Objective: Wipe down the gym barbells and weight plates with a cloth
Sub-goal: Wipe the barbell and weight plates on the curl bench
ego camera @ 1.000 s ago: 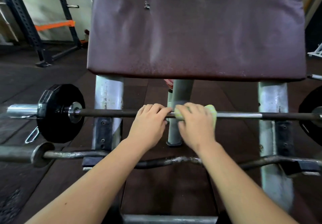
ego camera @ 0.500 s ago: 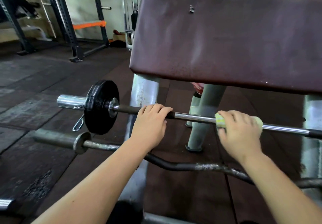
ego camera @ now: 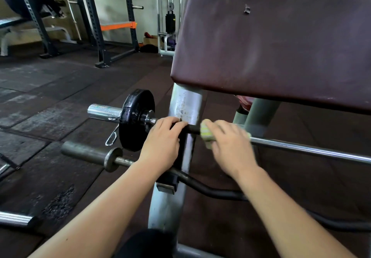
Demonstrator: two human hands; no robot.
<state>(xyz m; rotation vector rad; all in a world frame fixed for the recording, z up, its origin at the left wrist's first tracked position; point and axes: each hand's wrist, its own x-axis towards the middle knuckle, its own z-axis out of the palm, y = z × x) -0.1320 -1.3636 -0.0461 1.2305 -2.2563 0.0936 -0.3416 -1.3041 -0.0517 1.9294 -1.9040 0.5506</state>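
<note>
**Cloth runs back toward the plate end**

Big maroon pad (ego camera: 277,43) fills the upper right, and the bar (ego camera: 301,150) lies across the uprights beneath it, chrome on the right, dark grip at the left. A second, curled bar (ego camera: 210,191) sits lower down, untouched by either hand. Black plate (ego camera: 134,121) is on the bar's left sleeve, just beside the near upright (ego camera: 185,105).

Left hand (ego camera: 162,139) is wrapped around the dark grip, close to the plate, steadying the bar. It has slid outward from where it gripped half a second ago. Right hand (ego camera: 230,147) is clenched around the pale green cloth (ego camera: 206,135), pressed on the bar, and it has swept left: a moment ago it was out on the chrome, now the cloth nearly meets the left hand at the upright.

So the middle stretch looks covered. My read: the collar and plate come next, and the left hand will need to shift out of the way
</note>
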